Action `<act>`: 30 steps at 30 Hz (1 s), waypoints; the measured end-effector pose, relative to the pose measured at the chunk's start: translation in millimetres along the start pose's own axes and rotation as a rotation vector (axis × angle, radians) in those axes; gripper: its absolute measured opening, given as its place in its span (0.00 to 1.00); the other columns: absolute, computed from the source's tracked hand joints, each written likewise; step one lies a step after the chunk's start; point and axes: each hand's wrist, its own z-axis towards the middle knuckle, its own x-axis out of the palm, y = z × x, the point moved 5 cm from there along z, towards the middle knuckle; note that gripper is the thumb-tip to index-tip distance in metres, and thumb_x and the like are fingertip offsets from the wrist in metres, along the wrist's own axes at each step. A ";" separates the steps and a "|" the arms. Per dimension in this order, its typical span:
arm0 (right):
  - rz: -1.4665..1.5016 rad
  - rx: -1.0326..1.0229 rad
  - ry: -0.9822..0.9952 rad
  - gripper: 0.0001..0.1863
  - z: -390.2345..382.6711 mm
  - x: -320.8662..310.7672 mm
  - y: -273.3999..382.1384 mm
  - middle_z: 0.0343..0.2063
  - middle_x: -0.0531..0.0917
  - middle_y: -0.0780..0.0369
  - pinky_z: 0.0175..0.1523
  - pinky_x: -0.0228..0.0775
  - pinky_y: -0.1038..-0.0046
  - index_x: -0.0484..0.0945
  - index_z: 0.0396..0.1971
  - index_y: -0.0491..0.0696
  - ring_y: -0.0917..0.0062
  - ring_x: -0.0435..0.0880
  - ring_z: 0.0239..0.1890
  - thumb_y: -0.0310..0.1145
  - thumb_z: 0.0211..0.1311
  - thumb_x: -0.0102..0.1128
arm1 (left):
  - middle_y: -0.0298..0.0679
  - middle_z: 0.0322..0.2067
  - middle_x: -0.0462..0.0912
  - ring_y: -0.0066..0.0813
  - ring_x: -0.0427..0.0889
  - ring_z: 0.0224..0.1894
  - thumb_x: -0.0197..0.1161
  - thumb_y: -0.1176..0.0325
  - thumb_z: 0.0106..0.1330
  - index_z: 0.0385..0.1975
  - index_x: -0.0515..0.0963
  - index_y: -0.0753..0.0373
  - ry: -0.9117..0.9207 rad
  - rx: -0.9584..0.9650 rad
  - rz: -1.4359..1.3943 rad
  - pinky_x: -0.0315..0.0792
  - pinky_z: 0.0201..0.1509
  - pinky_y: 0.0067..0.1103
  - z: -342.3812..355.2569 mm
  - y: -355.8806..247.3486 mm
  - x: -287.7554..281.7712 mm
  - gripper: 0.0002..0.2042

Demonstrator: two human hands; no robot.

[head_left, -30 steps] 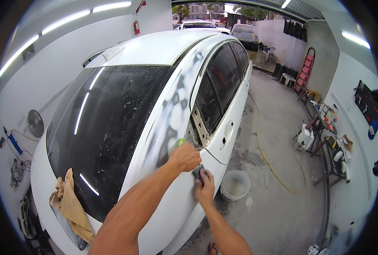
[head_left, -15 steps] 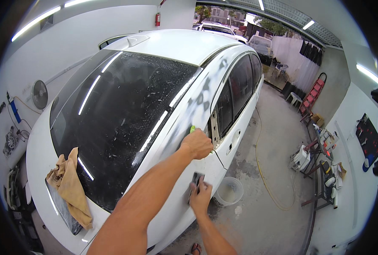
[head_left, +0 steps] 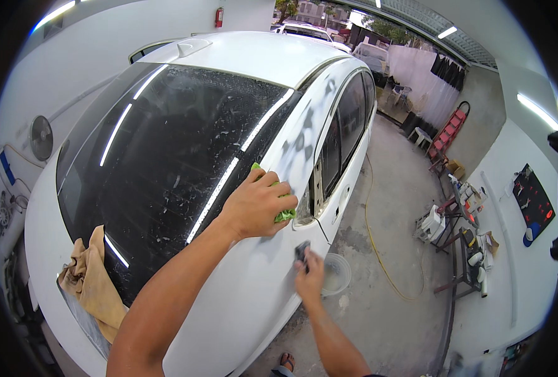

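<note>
My left hand [head_left: 257, 204] is wrapped round a crumpled green cloth [head_left: 284, 215] at the lower end of the patchy grey-and-white rear pillar [head_left: 307, 119] of a white car [head_left: 241, 314]. Lower and to the right, my right hand [head_left: 310, 273] grips a small dark block [head_left: 301, 251] at the side panel, near the dark rear window opening. The large dark rear window [head_left: 147, 144] fills the car's upper left, streaked with whitish residue. A tan cloth [head_left: 97, 289] lies rumpled at its lower corner.
A clear bucket [head_left: 338, 270] stands on the floor beside the car, with a yellow hose [head_left: 379, 264] running past. At right are cluttered stands [head_left: 455, 264], a red stepladder [head_left: 448, 129] and a wall board [head_left: 530, 207]. At left are a fan [head_left: 41, 137] and a blue tool.
My left hand has moved up and left, showing more green cloth. My right hand first dropped down along the panel with the block, then rose slightly and shifted right. The view has shifted.
</note>
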 end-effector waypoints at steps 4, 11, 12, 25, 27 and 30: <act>0.090 0.096 -0.057 0.26 23.3 -0.3 -13.4 0.65 0.78 0.48 0.72 0.68 0.62 0.78 0.69 0.46 0.54 0.78 0.66 0.28 0.72 0.64 | 0.31 0.43 0.84 0.35 0.79 0.53 0.75 0.58 0.59 0.37 0.83 0.52 -0.004 -0.020 0.027 0.69 0.66 0.36 -0.3 0.2 6.5 0.11; 0.361 -0.109 0.085 0.33 -5.6 12.4 -35.2 0.72 0.72 0.48 0.77 0.65 0.59 0.78 0.69 0.47 0.50 0.72 0.74 0.11 0.64 0.56 | 0.30 0.42 0.84 0.34 0.80 0.50 0.75 0.58 0.59 0.36 0.83 0.51 -0.037 -0.032 0.053 0.69 0.64 0.37 0.5 -0.2 7.6 0.11; 0.178 -0.109 0.002 0.31 13.6 7.0 -37.8 0.73 0.71 0.48 0.76 0.65 0.61 0.75 0.71 0.47 0.50 0.73 0.73 0.14 0.68 0.56 | 0.30 0.42 0.84 0.35 0.80 0.50 0.75 0.58 0.58 0.37 0.83 0.51 -0.046 -0.030 0.075 0.69 0.64 0.37 0.6 -0.7 7.3 0.11; 0.341 0.008 0.090 0.28 23.5 7.0 -55.1 0.75 0.71 0.52 0.79 0.59 0.65 0.76 0.71 0.48 0.58 0.69 0.76 0.23 0.72 0.61 | 0.30 0.41 0.82 0.36 0.80 0.50 0.78 0.61 0.53 0.37 0.81 0.51 -0.014 -0.024 0.132 0.70 0.61 0.38 7.8 -8.2 7.7 0.14; 0.400 -0.169 0.150 0.30 -5.3 11.2 -39.4 0.74 0.71 0.51 0.82 0.51 0.60 0.77 0.70 0.49 0.57 0.67 0.78 0.21 0.67 0.64 | 0.30 0.41 0.82 0.36 0.80 0.50 0.78 0.61 0.53 0.37 0.81 0.51 -0.007 -0.029 0.149 0.70 0.62 0.38 8.8 -9.9 8.4 0.14; 0.298 -0.416 0.216 0.31 -20.7 11.9 -29.7 0.73 0.73 0.56 0.81 0.54 0.53 0.82 0.66 0.57 0.54 0.69 0.76 0.19 0.63 0.66 | 0.31 0.43 0.84 0.38 0.80 0.50 0.77 0.63 0.54 0.37 0.82 0.51 0.017 -0.036 0.179 0.69 0.60 0.38 11.2 -12.3 9.2 0.13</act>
